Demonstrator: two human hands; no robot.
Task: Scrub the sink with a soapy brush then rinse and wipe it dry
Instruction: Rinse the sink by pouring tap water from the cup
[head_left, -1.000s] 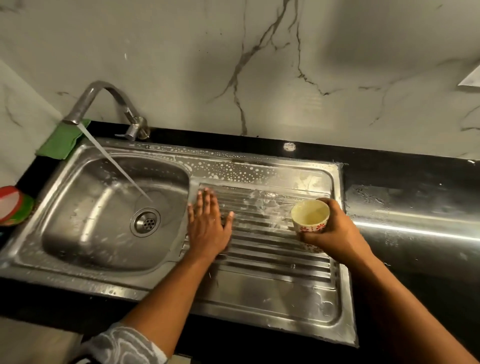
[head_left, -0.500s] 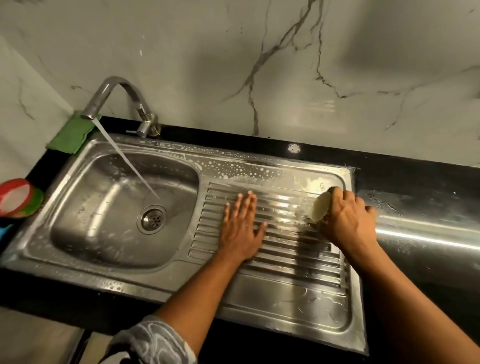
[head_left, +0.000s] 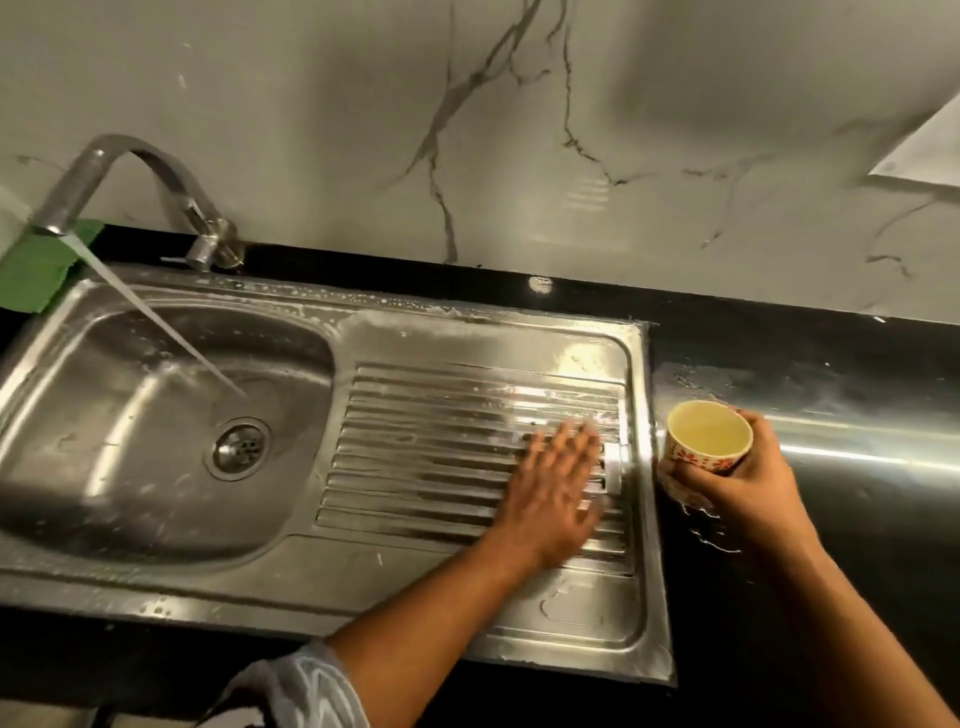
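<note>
Left hand (head_left: 558, 483) flat, fingers blurred, on sink (head_left: 467, 338) drainboard; right hand (head_left: 748, 488) grips cup (head_left: 709, 436) upright over tabletop (head_left: 831, 571).

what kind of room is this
Most likely a home kitchen: a stainless steel sink with a ribbed drainboard set in a black countertop, a running tap, and a floral cup held in the right hand.

The fingers (head_left: 571, 452) of the left hand (head_left: 550, 493) were blurred. The green cloth (head_left: 31, 275) at the left edge and a white sheet (head_left: 930, 150) at the upper right were cut off.
</note>
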